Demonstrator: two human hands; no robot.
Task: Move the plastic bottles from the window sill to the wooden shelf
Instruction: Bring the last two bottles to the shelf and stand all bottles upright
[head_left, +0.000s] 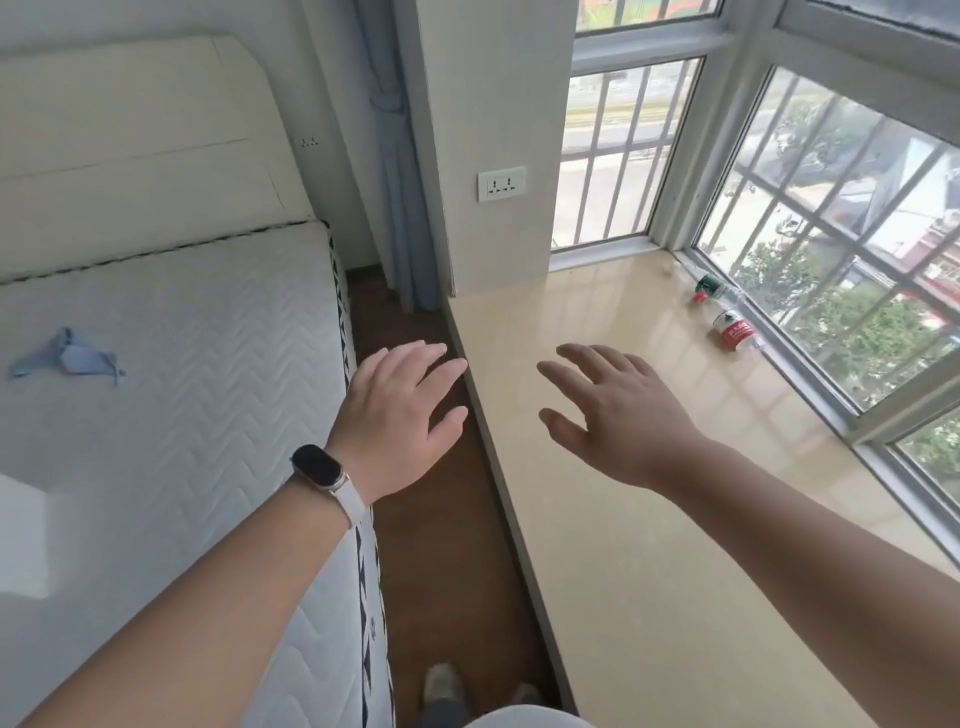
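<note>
Left hand (402, 415), right hand (613, 415): fingers spread, empty, above sill (649, 519) edge. Two bottles (735, 332) lying by window (831, 291), well apart from hands.

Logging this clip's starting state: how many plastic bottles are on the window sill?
2. Both lie on their sides at the sill's far edge, against the window: a green-label bottle farther off and a red-label bottle nearer. Both hands are empty; none looks hidden.

2 clear plastic bottles (727, 312), red-capped, on their sides on the window sill (623, 467) by the glass.
</note>
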